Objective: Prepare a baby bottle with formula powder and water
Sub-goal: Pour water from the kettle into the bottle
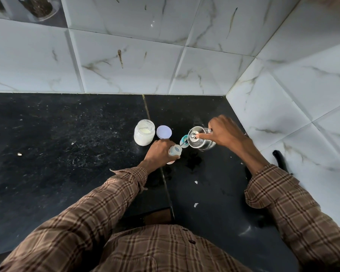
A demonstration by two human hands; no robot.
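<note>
My left hand (159,152) grips a clear baby bottle (174,152) standing open on the black counter (67,146). My right hand (223,132) holds a small steel kettle (199,139) by its handle, tilted toward the bottle, with the index finger pressing on the lid knob. The spout points at the bottle's mouth. A teal bottle ring (184,138) lies between kettle and bottle. To the left stands an open glass jar of white formula powder (144,132), with its pale round lid (164,132) lying beside it.
White marble-look tile walls (283,107) close the counter at the back and right, forming a corner. A black handle (280,160) sticks out by the right wall. Small white scraps (196,204) dot the counter. Jars stand on a shelf (39,6) at top left.
</note>
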